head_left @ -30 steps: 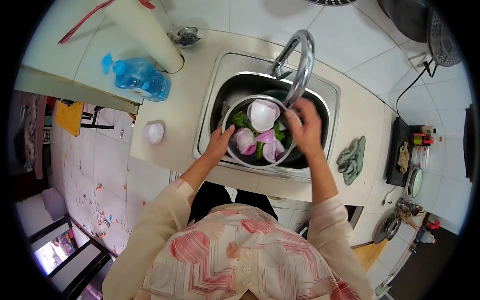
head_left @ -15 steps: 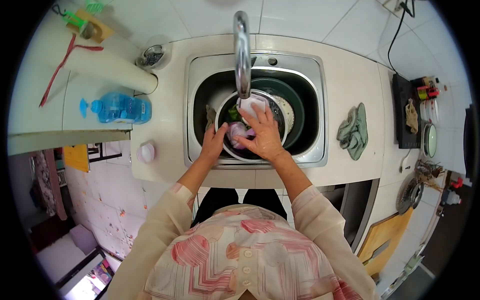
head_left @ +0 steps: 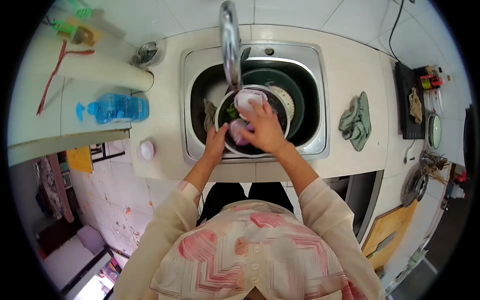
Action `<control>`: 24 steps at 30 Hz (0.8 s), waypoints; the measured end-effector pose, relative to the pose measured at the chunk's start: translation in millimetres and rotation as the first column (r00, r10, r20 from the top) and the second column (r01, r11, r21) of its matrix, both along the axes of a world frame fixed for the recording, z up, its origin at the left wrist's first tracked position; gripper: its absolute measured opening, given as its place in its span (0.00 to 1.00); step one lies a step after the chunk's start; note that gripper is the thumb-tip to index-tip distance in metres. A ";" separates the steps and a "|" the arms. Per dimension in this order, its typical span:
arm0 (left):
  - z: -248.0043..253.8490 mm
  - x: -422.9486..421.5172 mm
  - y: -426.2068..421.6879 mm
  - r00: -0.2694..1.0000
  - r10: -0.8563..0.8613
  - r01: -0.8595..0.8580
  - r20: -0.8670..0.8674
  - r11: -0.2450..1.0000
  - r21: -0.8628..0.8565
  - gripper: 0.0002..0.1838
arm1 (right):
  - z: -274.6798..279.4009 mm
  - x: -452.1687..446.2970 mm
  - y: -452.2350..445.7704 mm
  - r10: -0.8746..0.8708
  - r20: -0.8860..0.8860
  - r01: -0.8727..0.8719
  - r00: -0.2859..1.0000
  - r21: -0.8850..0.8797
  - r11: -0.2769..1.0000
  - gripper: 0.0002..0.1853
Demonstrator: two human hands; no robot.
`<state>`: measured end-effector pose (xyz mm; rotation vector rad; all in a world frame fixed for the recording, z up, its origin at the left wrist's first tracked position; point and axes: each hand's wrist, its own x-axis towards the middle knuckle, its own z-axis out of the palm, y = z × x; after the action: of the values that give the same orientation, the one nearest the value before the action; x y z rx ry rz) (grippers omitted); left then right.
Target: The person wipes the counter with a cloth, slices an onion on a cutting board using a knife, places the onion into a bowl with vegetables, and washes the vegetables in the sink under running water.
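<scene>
A metal bowl point(head_left: 250, 152) with onion pieces point(head_left: 239, 131) and green pepper point(head_left: 231, 112) sits in the sink point(head_left: 320, 130), below the tap point(head_left: 230, 45). My left hand point(head_left: 215, 145) grips its left rim. Over the vegetables, my right hand point(head_left: 266, 131) has its fingers spread, with the fingertips on a pale onion piece point(head_left: 250, 98). Behind the bowl, a dark green basin point(head_left: 298, 100) is partly hidden, with a speckled light item inside it.
A blue soap bottle point(head_left: 120, 108) and a small white-pink item point(head_left: 146, 150) are on the left counter. To the right lie a green cloth point(head_left: 356, 121), a black stove point(head_left: 407, 100) and a wooden board point(head_left: 392, 235) with a knife point(head_left: 382, 244).
My right hand has come from the bowl's right side to over the vegetables. The tap's spout now points toward the bowl's upper left. My left hand stays on the rim.
</scene>
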<state>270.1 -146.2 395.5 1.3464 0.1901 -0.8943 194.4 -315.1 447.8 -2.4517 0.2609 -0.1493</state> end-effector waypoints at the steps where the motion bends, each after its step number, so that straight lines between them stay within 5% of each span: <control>1: -3.7 -2.3 1.2 0.998 -0.027 0.030 -0.064 0.998 0.047 0.17 | -12.3 1.8 -6.6 0.003 0.046 -0.003 0.999 0.016 1.000 0.27; 3: -5.3 -6.1 -10.3 0.998 0.036 -0.037 -0.042 0.999 -0.016 0.16 | -20.5 2.2 -12.1 -0.017 0.018 0.015 1.000 0.110 0.994 0.24; 5: 3.0 -8.7 -14.2 0.990 0.047 -0.047 -0.134 0.999 0.002 0.14 | -14.5 -3.0 -0.4 -0.034 -0.031 0.031 0.999 -0.077 0.997 0.24; 6: 3.6 -8.7 -11.9 1.000 0.024 -0.024 -0.013 0.999 -0.022 0.15 | -13.4 -4.0 -0.4 -0.013 -0.013 0.013 1.000 0.000 1.000 0.26; 9: 9.2 -12.8 -12.2 0.998 0.049 -0.050 -0.038 0.998 -0.025 0.15 | -5.5 -2.8 -1.3 -0.041 -0.074 0.046 0.996 0.062 0.997 0.31; 15: 19.4 -13.6 4.7 0.994 0.021 -0.021 0.103 1.000 0.007 0.16 | 6.1 -8.9 18.8 -0.056 -0.062 0.057 0.997 0.005 0.998 0.41; 17: 35.8 -10.4 10.6 0.932 -0.043 0.000 0.359 0.993 0.118 0.15 | 2.3 -11.4 24.2 -0.046 0.032 0.045 0.998 0.031 0.998 0.42; 24: 104.2 11.2 14.4 0.842 -0.237 0.091 0.484 0.948 0.306 0.16 | -0.6 -1.7 43.2 -0.176 0.292 0.074 0.940 0.328 0.942 0.40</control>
<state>281.4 -131.8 499.8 1.8376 -0.2364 -0.6286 192.7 -271.9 447.2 -2.0563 0.2761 -0.5162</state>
